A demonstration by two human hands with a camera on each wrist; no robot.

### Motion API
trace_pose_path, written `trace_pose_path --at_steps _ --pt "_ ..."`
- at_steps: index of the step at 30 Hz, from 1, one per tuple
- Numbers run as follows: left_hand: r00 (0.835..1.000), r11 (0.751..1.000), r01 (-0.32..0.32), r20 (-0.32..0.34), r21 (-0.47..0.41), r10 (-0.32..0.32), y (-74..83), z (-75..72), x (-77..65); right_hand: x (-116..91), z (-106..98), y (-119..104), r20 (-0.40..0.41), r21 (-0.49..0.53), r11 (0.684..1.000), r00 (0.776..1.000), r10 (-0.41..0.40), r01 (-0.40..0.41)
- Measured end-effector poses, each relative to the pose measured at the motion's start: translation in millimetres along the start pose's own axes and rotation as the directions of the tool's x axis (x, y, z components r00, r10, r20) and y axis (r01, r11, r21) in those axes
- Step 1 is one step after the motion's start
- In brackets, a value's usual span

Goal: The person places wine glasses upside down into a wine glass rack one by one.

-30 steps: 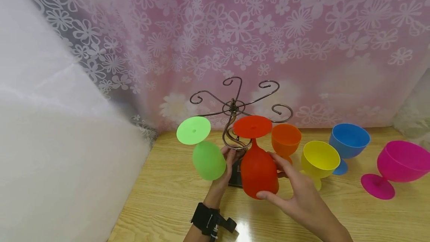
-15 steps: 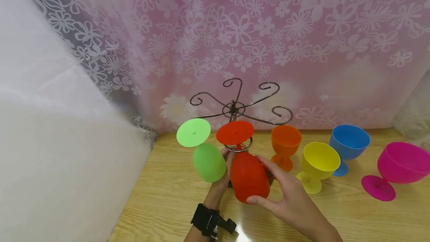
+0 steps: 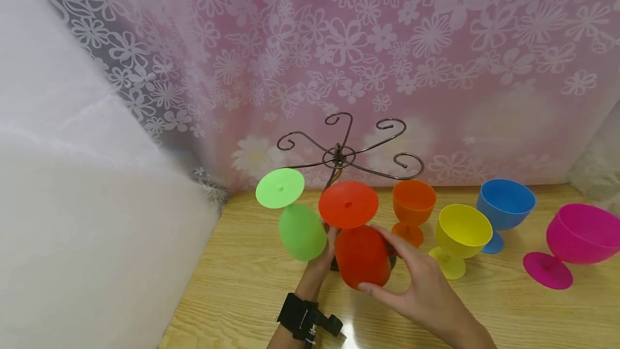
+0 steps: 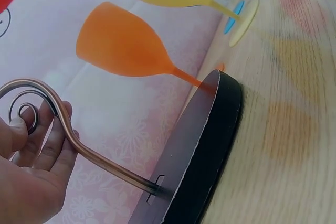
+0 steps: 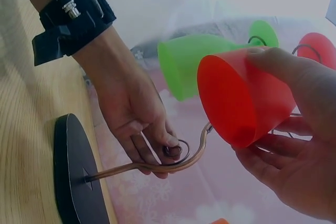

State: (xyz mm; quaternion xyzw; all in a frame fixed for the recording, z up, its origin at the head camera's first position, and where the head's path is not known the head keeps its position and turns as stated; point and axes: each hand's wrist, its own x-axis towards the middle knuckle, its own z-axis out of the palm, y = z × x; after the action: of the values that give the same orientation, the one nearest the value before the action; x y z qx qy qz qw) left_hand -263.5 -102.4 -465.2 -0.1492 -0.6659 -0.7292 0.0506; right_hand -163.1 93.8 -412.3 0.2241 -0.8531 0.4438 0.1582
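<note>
My right hand [image 3: 423, 281] grips the bowl of a red plastic goblet [image 3: 362, 257], turned upside down with its foot upward. In the right wrist view, a wire hook shows by the red foot [image 5: 317, 46]; whether the foot rests on it I cannot tell. My left hand [image 4: 39, 163] holds the metal goblet stand [image 4: 113, 170] low down, its thumb and fingers pinching a small wire scroll beside the stem. A green goblet [image 3: 302, 233] hangs upside down from the stand, left of the red one. The stand's black base [image 5: 79, 174] sits on the table.
Orange [image 3: 413, 202], yellow [image 3: 462, 230], blue [image 3: 505, 203] and magenta [image 3: 581, 234] goblets stand upright to the right on the wooden table [image 3: 242, 295]. Curled wire arms [image 3: 387, 129] spread from the stand's top. A pink floral curtain [image 3: 411, 69] hangs behind.
My right hand has moved the red goblet left, in front of the stand's centre, and its foot now tips more toward the camera. My left hand and the green goblet have stayed nearly in place.
</note>
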Motion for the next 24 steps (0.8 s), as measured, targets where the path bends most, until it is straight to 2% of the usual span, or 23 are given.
trace_pose_path --at_steps 1,4,10,17,20,24 --pt "0.998 0.998 -0.057 0.015 0.006 0.057 1.3 -0.1 0.1 0 0 1 -0.006 -0.004 1.000 1.000 0.007 -0.007" --pt "0.992 0.993 -0.121 0.037 -0.005 0.121 2.6 -0.8 0.6 3 -1 4 -0.017 -0.011 1.000 0.999 0.029 -0.029" --pt "0.992 0.992 -0.121 0.026 -0.032 0.122 0.9 -2.9 0.5 6 2 9 -0.032 -0.010 0.999 0.999 0.038 -0.038" --pt "0.969 0.973 -0.227 0.090 -0.032 0.229 -4.2 -4.1 2.7 9 7 16 -0.073 0.003 1.000 0.997 -0.015 0.015" --pt "0.965 0.969 -0.243 0.091 -0.036 0.245 -5.2 -3.1 3.6 10 8 17 -0.069 0.021 0.999 0.997 -0.025 0.027" --pt "0.970 0.974 -0.225 0.081 -0.040 0.227 -3.4 -1.6 2.5 10 8 16 -0.059 0.040 0.999 0.998 -0.021 0.024"
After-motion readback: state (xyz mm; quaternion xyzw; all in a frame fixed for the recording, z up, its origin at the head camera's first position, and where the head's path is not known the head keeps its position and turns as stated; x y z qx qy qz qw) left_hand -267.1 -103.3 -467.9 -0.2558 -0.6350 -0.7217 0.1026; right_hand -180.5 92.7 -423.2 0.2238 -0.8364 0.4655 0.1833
